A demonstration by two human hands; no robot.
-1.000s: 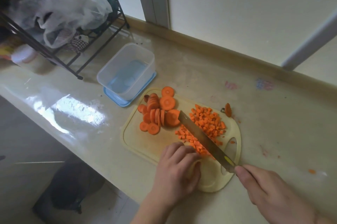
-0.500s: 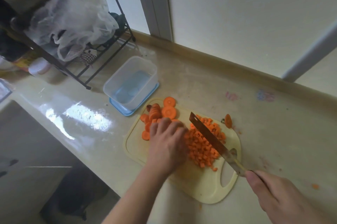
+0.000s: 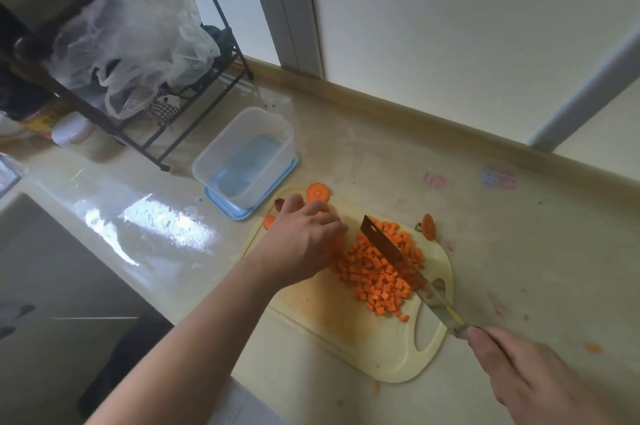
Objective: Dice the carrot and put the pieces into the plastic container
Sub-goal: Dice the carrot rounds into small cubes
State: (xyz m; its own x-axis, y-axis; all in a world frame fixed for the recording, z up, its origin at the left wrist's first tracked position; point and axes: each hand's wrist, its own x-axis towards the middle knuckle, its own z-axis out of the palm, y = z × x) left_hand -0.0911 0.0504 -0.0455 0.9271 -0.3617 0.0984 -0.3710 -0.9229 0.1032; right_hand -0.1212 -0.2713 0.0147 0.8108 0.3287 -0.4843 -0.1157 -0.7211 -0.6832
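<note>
Our left hand [image 3: 304, 244] has left the near edge of the cutting board [image 3: 322, 317] and now reaches over the carrot slices [image 3: 317, 192] at the board's ten o'clock corner, fingers curled down onto the pile; most slices are hidden beneath it, so we cannot tell whether it already pinches any. One full round shows just beyond the fingertips and a sliver peeks out at the hand's nine o'clock. Our right hand [image 3: 519, 372] has its grip closed around the handle of the knife [image 3: 398, 262], which has lifted off the board and hangs over the diced carrot [image 3: 377, 272], tip pointing toward eleven o'clock.

We judge this to mean that one batch is finished and we are fetching more slices to cut. The plastic container [image 3: 221, 161], at eleven o'clock from the board and standing on its blue lid on the desk [image 3: 381, 161], holds no carrot yet, so the transfer has not begun. A carrot end [image 3: 429, 226] lies at the board's one o'clock edge.
</note>
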